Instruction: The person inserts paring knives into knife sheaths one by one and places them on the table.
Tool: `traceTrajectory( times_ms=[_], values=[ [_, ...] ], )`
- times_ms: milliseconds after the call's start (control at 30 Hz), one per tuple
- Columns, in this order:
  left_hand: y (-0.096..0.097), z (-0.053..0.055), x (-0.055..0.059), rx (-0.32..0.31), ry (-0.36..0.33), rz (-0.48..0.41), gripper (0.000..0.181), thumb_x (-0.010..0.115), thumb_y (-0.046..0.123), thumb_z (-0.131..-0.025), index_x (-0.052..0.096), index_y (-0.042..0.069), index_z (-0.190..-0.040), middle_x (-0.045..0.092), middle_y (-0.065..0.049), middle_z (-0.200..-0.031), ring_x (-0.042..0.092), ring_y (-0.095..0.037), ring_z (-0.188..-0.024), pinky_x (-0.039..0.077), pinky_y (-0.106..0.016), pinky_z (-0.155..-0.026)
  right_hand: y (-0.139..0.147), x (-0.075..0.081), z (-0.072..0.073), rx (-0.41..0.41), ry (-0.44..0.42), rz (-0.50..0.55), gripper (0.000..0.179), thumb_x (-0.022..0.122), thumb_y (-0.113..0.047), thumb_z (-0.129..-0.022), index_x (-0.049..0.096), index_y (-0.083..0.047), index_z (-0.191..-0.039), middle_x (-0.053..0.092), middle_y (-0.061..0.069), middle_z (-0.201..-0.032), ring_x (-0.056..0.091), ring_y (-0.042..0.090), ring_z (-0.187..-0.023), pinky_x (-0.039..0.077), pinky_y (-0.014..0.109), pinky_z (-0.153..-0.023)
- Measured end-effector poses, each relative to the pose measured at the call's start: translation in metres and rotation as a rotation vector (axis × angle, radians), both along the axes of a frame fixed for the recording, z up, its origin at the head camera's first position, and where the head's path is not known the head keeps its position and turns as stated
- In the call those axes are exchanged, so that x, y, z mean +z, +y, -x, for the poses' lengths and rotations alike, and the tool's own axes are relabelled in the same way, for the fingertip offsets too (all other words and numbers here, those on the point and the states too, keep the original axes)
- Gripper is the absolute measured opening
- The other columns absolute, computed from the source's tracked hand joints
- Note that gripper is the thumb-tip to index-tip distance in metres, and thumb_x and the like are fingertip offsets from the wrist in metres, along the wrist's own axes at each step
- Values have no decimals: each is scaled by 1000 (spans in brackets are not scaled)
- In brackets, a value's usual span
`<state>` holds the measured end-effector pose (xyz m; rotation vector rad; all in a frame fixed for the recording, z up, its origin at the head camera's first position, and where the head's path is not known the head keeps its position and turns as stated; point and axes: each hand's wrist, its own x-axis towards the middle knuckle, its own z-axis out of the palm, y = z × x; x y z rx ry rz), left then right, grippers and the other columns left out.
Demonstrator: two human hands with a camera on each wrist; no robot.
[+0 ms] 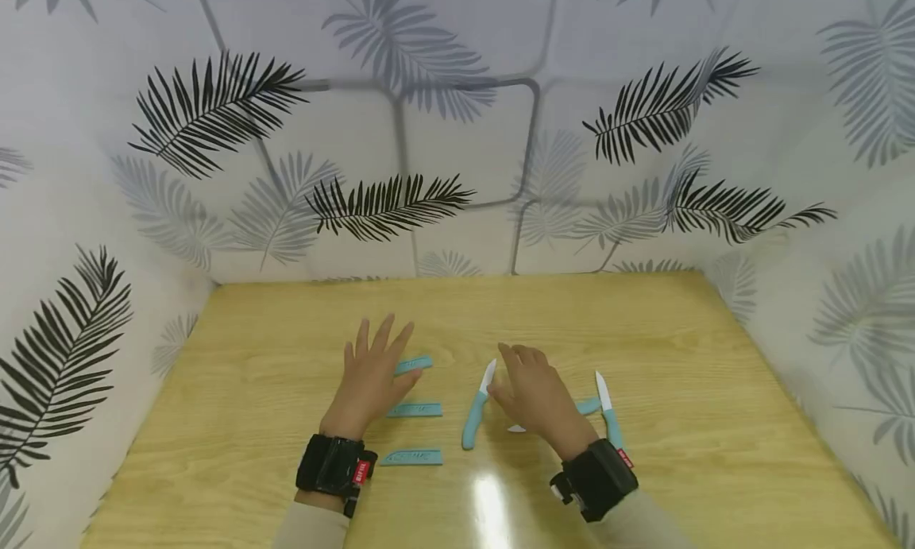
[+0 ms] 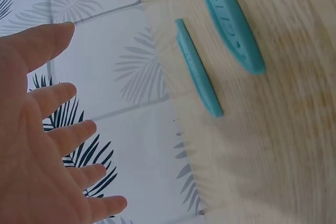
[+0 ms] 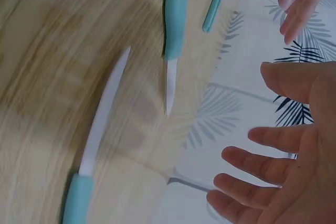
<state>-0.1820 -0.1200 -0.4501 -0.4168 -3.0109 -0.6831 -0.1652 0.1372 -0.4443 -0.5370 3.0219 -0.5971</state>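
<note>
Three teal sheaths lie in a column on the wooden table (image 1: pixel 286 350): top (image 1: pixel 415 365), middle (image 1: pixel 415 410), bottom (image 1: pixel 411 457). My left hand (image 1: pixel 372 374) hovers just left of the top one, fingers spread and holding nothing. The left wrist view shows that open hand (image 2: pixel 47 145) and two sheaths (image 2: pixel 228 22) (image 2: pixel 197 69). Three white-bladed knives with teal handles lie to the right: one (image 1: pixel 475 410), one partly hidden under my right hand (image 1: pixel 532 386), one (image 1: pixel 608 410) beyond it. In the right wrist view the right hand (image 3: pixel 294 171) is open above two knives (image 3: pixel 176 9) (image 3: pixel 105 111).
Walls with a palm-leaf print (image 1: pixel 457 136) close the table in at the back and on both sides. A bright glare (image 1: pixel 489 501) sits on the wood near the front edge. Bare wood stretches behind the hands and out to both sides.
</note>
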Motion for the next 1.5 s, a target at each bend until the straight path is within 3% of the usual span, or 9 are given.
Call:
traceTrajectory(
  times_ms=[200,367,533,633,733,867,1033,1167,1500],
  values=[
    [1,-3,-6,-17,3,-37,69,61,39,-94,31,17,-152,20,-19,-157,5,-49,-143,10,-71,-108,-15,-3,-2,-14,-19,-79,50,64,-32,-93,54,-1,-130,53,22,-128,48,43,-119,47,55,-91],
    [3,-8,-8,-36,-28,-82,69,59,39,-95,29,15,-152,22,-22,-155,7,-50,-142,13,-71,-108,-28,-3,-2,-18,15,-157,40,64,-34,-92,62,0,-114,65,16,-102,62,34,-91,55,43,-70],
    [6,-17,-4,-73,-84,-188,70,56,40,-96,25,14,-153,19,-24,-155,4,-50,-142,11,-71,-108,-41,-7,-2,-113,-9,-159,32,66,-31,-91,62,1,-97,61,10,-75,61,25,-64,49,31,-48],
    [6,-21,-2,-69,-60,-206,70,57,39,-96,27,12,-152,21,-25,-154,5,-50,-142,11,-71,-108,-49,-11,-2,-154,-1,-151,31,66,-28,-91,62,2,-92,58,9,-67,59,23,-55,47,28,-43],
    [6,-22,-2,-60,-38,-215,68,58,37,-96,29,11,-151,24,-25,-153,9,-51,-141,13,-70,-108,-55,-16,-4,-183,29,-137,30,66,-25,-91,60,1,-77,52,6,-58,55,19,-47,44,27,-39],
    [6,-21,-4,-51,21,-244,59,59,32,-96,39,9,-147,39,-20,-147,26,-44,-139,25,-64,-109,-60,-19,-5,-195,53,-121,38,67,-25,-90,54,-4,-60,46,2,-53,51,15,-45,41,24,-37],
    [7,-21,-5,-33,141,-282,43,60,26,-96,54,10,-136,56,-12,-133,50,-33,-125,43,-51,-101,-61,-22,-3,-194,44,-123,45,66,-31,-90,49,-9,-55,42,-1,-53,47,13,-45,38,24,-37],
    [5,-23,-7,-24,186,-273,38,61,25,-96,59,12,-131,60,-9,-129,54,-30,-121,47,-48,-98,-62,-27,-2,-211,26,-137,48,66,-33,-91,46,-11,-53,40,-2,-52,46,13,-45,39,25,-38],
    [-3,-26,-13,-15,189,-282,34,62,23,-95,63,10,-126,64,-7,-122,58,-27,-115,49,-45,-95,-66,-35,-3,-205,-13,-162,53,65,-30,-90,36,-14,-48,32,-4,-49,37,11,-43,30,23,-37]
  ],
)
